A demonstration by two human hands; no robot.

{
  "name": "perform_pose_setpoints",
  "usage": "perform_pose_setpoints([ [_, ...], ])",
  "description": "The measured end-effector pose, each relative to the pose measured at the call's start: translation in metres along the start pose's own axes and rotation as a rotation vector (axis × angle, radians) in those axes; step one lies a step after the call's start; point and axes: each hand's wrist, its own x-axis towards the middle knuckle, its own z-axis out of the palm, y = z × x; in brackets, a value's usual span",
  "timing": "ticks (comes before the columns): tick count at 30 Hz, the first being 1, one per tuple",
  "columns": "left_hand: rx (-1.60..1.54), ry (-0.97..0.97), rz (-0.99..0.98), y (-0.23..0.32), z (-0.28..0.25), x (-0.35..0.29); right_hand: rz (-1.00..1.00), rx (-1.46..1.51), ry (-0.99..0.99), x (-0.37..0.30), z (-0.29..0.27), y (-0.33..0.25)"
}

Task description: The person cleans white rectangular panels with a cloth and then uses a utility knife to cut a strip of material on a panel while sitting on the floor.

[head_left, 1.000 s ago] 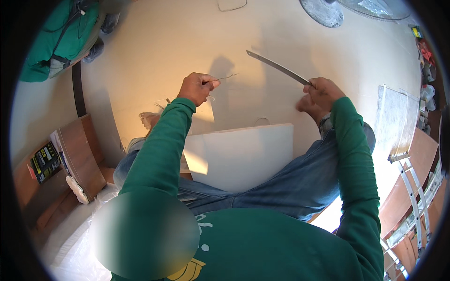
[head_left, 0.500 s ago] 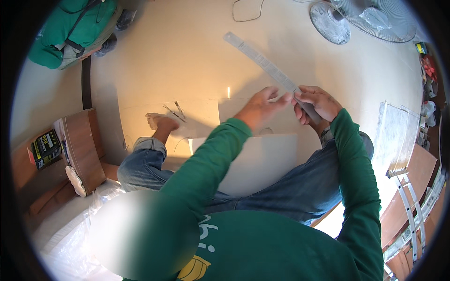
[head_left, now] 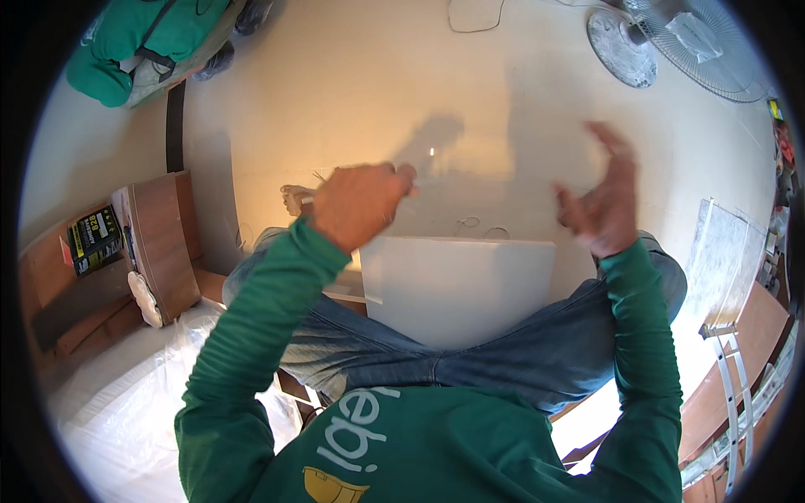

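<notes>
My left hand (head_left: 356, 204) is raised in front of me at centre left, its fingers curled and pressed together; whether anything is inside is hidden. To the right, well apart from it, my right hand (head_left: 602, 201) is lifted with thumb and fingers spread, slightly smeared by motion, holding nothing. Between my legs, below both hands, lies a flat white panel (head_left: 461, 289). A thin loop of cord (head_left: 468, 223) rests just beyond the panel's far edge. The long grey strip is nowhere visible.
A floor fan (head_left: 622, 49) stands at the far right. Another person in green (head_left: 159, 38) is at the far left. A wooden box (head_left: 159, 251) and a black-and-yellow package (head_left: 94, 239) sit at the left, above plastic sheeting (head_left: 142, 386). A metal ladder (head_left: 729, 402) lies at the right.
The long grey strip has left my right hand and gone out of sight. My hands have moved apart, the left one leftward and the right one rightward, its fingers opened.
</notes>
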Motion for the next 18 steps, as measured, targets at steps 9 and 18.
perform_pose_setpoints([
  [9,0.033,-0.004,0.057,0.054,0.014,-0.045,0.006,0.069,-0.994,-0.060,0.051,-0.031],
  [18,-0.083,0.012,-0.101,0.030,0.010,-0.099,-0.001,0.085,-1.108,-0.047,0.041,-0.046],
])
